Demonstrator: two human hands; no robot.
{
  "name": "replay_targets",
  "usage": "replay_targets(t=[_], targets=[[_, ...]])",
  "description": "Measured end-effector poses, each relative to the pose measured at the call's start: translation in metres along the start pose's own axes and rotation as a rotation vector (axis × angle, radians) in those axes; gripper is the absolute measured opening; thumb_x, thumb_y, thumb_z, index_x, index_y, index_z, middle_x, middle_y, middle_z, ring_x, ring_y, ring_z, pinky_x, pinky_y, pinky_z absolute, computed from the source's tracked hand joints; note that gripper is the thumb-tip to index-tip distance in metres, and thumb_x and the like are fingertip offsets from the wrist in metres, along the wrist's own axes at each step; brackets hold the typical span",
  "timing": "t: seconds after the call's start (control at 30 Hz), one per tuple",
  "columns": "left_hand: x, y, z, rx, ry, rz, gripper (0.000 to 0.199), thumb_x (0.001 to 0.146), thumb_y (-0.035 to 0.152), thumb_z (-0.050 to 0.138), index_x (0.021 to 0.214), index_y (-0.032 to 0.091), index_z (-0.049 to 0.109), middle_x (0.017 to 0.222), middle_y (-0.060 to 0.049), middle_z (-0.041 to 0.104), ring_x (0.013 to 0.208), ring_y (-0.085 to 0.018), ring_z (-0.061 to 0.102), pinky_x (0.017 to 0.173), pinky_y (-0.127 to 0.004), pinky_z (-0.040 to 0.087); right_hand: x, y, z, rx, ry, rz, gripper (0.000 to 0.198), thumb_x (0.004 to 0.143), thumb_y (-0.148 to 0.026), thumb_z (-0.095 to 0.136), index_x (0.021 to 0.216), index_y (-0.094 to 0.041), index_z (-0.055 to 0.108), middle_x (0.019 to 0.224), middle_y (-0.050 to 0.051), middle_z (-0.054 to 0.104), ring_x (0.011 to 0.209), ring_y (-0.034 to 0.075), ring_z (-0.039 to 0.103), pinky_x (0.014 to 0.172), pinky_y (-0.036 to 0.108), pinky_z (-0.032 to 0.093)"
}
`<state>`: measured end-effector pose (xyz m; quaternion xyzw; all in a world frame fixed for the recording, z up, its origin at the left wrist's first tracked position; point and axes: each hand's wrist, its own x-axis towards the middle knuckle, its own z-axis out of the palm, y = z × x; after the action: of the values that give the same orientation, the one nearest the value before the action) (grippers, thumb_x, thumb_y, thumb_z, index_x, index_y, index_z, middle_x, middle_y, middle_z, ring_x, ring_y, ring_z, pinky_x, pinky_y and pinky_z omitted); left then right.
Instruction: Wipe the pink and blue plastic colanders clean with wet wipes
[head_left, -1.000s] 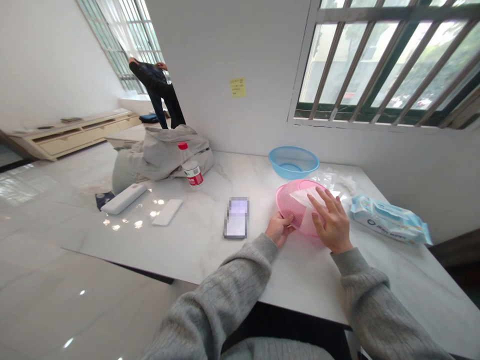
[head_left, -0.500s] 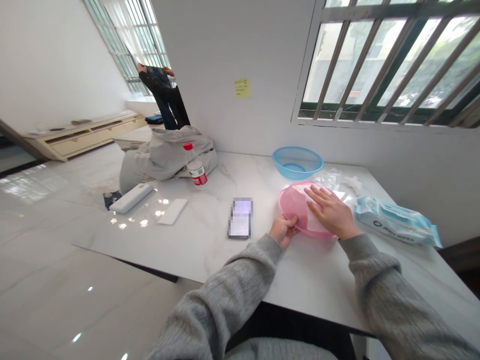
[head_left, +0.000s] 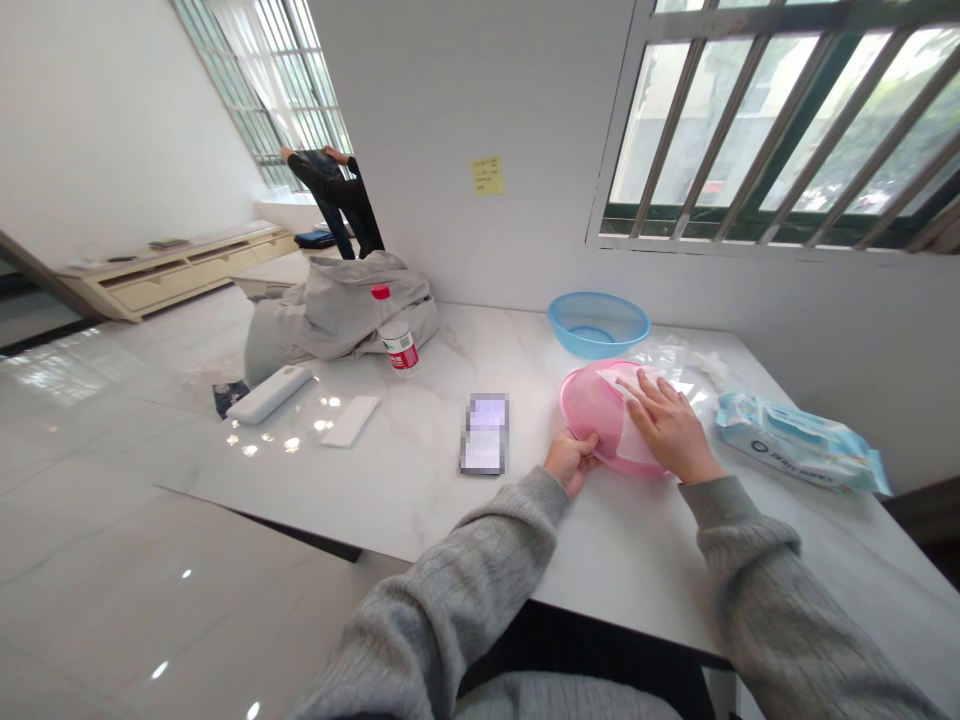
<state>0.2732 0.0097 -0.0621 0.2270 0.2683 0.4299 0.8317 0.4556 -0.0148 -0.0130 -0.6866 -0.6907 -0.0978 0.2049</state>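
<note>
A round pink mesh basket (head_left: 592, 415) is tilted on the table in front of me. My left hand (head_left: 570, 462) grips its near left rim, thumb on top and fingers curled underneath. Across the basket's right part lies a white wipe (head_left: 634, 438). My right hand (head_left: 671, 425) rests flat on this wipe with its fingers stretched out, pressing it against the mesh. Part of the wipe is hidden under the palm. Just behind the basket stands a blue plastic basin (head_left: 598, 330).
Right of my hands lies a wet-wipes pack (head_left: 799, 440), with clear plastic wrapping (head_left: 675, 360) behind. To the left are a phone (head_left: 484, 433), a red-capped bottle (head_left: 397, 345), white objects (head_left: 270, 395) and a grey cloth bag (head_left: 330, 305). A person (head_left: 337, 195) stands farther back.
My right hand has slid slightly right over the basket with the wipe under it. My left hand keeps its grip on the rim. The view has shifted a little.
</note>
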Motion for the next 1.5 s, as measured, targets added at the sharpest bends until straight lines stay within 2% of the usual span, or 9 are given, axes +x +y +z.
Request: replay_targets(t=[0.43,0.6,0.7,0.8,0.9,1.03,1.23,1.4,1.5], targets=[[0.0,0.001,0.0,-0.009,-0.008,-0.01,0.023,0.073,0.007,0.081,0.094,0.011,0.073,0.09,-0.009,0.075,0.075,-0.016,0.069,0.086,-0.037,0.06,-0.008,-0.001,0.006,0.081,0.119,-0.003,0.055,0.109,-0.04,0.024,0.155,-0.024,0.049,0.163,0.008,0.044,0.154,0.028,0.037,0.126,0.055,0.032],[0.0,0.004,0.0,0.02,-0.028,-0.012,0.026,0.074,0.01,0.082,0.1,0.011,0.074,0.095,-0.011,0.076,0.081,-0.019,0.071,0.087,-0.037,0.06,-0.01,-0.007,0.005,0.097,0.168,0.011,0.056,0.109,-0.038,0.021,0.157,-0.024,0.047,0.161,0.008,0.048,0.154,0.024,0.039,0.126,0.054,0.032],[-0.001,0.005,0.001,0.027,-0.046,-0.013,0.026,0.075,0.012,0.083,0.099,0.011,0.074,0.097,-0.012,0.077,0.083,-0.018,0.072,0.088,-0.037,0.059,-0.01,-0.007,-0.001,0.032,0.153,0.077,0.057,0.108,-0.042,0.022,0.154,-0.025,0.051,0.16,0.009,0.049,0.152,0.031,0.041,0.124,0.062,0.032],[-0.002,0.006,0.002,0.028,-0.05,-0.009,0.025,0.076,0.013,0.082,0.099,0.011,0.074,0.097,-0.012,0.076,0.083,-0.018,0.072,0.09,-0.037,0.059,-0.01,-0.005,-0.007,-0.113,0.13,0.17,0.057,0.106,-0.051,0.028,0.149,-0.028,0.058,0.158,0.01,0.051,0.151,0.043,0.039,0.119,0.077,0.025],[-0.003,0.006,0.003,0.032,-0.056,-0.004,0.026,0.076,0.013,0.082,0.1,0.012,0.074,0.097,-0.011,0.076,0.082,-0.018,0.071,0.089,-0.037,0.059,-0.01,-0.003,-0.011,-0.14,0.158,0.17,0.059,0.105,-0.055,0.034,0.156,-0.029,0.05,0.167,0.012,0.038,0.154,0.047,0.03,0.117,0.078,0.026],[-0.003,0.004,0.003,0.03,-0.081,-0.001,0.027,0.075,0.015,0.083,0.1,0.012,0.074,0.098,-0.011,0.076,0.081,-0.017,0.07,0.089,-0.037,0.059,-0.01,0.0,-0.012,-0.053,0.187,0.023,0.06,0.105,-0.051,0.037,0.162,-0.034,0.036,0.176,0.005,0.013,0.16,0.042,0.014,0.121,0.07,0.029],[-0.001,0.003,0.002,0.013,-0.041,0.022,0.029,0.071,0.014,0.086,0.096,0.012,0.072,0.091,-0.009,0.075,0.079,-0.018,0.071,0.094,-0.043,0.058,-0.005,0.005,-0.002,0.017,0.004,-0.019,0.055,0.107,-0.049,0.03,0.159,-0.038,0.041,0.167,0.002,0.04,0.153,0.036,0.038,0.121,0.065,0.035],[-0.001,0.002,0.002,0.008,-0.043,0.037,0.032,0.069,0.017,0.088,0.096,0.012,0.072,0.091,-0.009,0.076,0.08,-0.018,0.071,0.091,-0.041,0.059,-0.003,0.002,-0.004,-0.14,0.048,-0.048,0.055,0.107,-0.047,0.033,0.161,-0.04,0.036,0.164,0.0,0.044,0.156,0.038,0.03,0.123,0.076,0.014],[-0.001,0.001,0.003,0.009,-0.05,0.039,0.036,0.067,0.019,0.09,0.097,0.013,0.072,0.093,-0.01,0.076,0.082,-0.019,0.071,0.091,-0.041,0.059,-0.002,0.003,-0.007,-0.128,0.058,-0.104,0.056,0.107,-0.044,0.034,0.162,-0.037,0.035,0.164,0.001,0.044,0.159,0.034,0.024,0.127,0.069,0.015]])
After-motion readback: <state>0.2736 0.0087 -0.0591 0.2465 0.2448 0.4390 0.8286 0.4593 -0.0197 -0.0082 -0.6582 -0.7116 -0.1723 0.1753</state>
